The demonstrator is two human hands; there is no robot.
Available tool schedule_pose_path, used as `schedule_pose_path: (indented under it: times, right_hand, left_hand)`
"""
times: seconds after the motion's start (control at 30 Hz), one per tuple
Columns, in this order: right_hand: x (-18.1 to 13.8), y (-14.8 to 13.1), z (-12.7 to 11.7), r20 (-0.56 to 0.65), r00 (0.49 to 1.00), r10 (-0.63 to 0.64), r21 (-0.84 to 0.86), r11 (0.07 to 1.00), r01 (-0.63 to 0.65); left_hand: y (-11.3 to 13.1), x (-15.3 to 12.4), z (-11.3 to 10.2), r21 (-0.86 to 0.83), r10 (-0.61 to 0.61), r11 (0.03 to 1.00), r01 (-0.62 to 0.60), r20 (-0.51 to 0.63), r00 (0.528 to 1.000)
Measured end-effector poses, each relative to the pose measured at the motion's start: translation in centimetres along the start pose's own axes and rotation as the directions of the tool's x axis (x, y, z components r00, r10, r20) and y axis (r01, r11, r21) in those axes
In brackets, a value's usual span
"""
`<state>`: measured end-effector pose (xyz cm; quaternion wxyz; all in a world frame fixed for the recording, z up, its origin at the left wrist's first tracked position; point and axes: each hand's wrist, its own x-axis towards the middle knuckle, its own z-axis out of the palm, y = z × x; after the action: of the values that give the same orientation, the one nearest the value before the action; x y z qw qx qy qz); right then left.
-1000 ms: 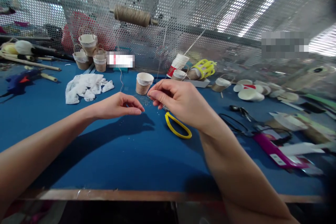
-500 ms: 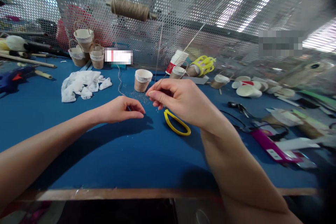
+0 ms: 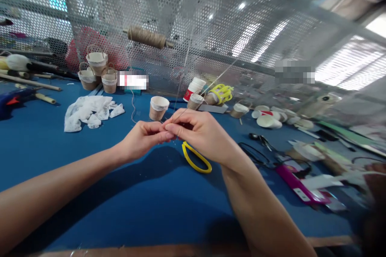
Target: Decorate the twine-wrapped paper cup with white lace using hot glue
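My left hand (image 3: 146, 138) and my right hand (image 3: 193, 128) meet over the blue table, their fingertips touching. Thumb and forefinger of each are pinched together; a thin strand of twine runs from the right fingers, and the left fingertips pinch at the same spot. The exact grip is partly hidden. Just behind the fingers stands a small twine-wrapped cup (image 3: 159, 108) with a white lining folded over its rim. Yellow scissor handles (image 3: 196, 162) lie under my right hand, the blades hidden.
A twine spool (image 3: 146, 37) hangs on the mesh panel. Finished little baskets (image 3: 97, 62) are stacked at the back left, near crumpled white fabric (image 3: 87, 112). A blue glue gun (image 3: 15, 102) lies far left. Paper cups (image 3: 194, 88) and a magenta power strip (image 3: 297, 184) are rightward.
My left hand has moved right and up to meet my right hand, and its fingers have closed. The right hand keeps its pinch. The whole view has shifted slightly.
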<state>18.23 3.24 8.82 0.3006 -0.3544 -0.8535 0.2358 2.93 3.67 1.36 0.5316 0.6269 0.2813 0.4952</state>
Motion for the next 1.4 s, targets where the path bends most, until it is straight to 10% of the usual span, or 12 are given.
schedule_pose_path:
  times: [0.27, 1.4]
  right_hand:
    - [0.0, -0.2, 0.2, -0.003, 0.992, 0.129, 0.186, 0.974, -0.127]
    - [-0.7, 0.6, 1.0, -0.152, 0.987, 0.058, 0.055, 0.997, -0.050]
  left_hand:
    - [0.0, 0.1, -0.1, 0.090, 0.031, 0.995, -0.030, -0.012, 0.999]
    - [0.2, -0.1, -1.6, 0.151, -0.107, 0.985, 0.088, 0.130, 0.986]
